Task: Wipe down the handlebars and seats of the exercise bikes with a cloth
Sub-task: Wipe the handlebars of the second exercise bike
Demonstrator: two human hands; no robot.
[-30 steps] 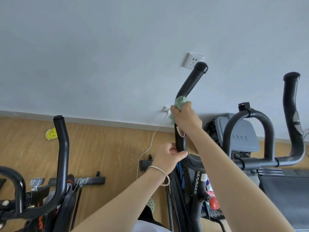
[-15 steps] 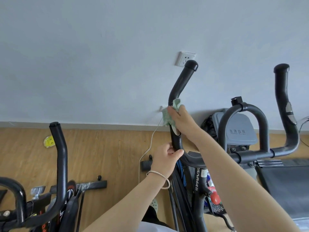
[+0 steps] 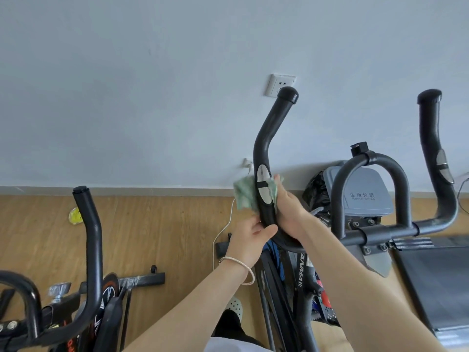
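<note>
The cloth (image 3: 245, 193), pinched against the handlebar (image 3: 266, 148) by the right hand (image 3: 289, 212) while the left hand (image 3: 250, 237) grips the bar below, may bunch and skip the sensor plate (image 3: 262, 185).

Both forearms are bare to the frame's lower edge — no sleeves show. The left hand (image 3: 250, 236) carries a thin pale bangle (image 3: 238, 268) hanging loose at the wrist; the right hand (image 3: 289, 212) wears nothing. Below, a white garment edge (image 3: 228, 345) (hem or shirt, unclear) meets dark trousers (image 3: 228, 323) — and a pale perforated clog (image 3: 234, 304).
</note>
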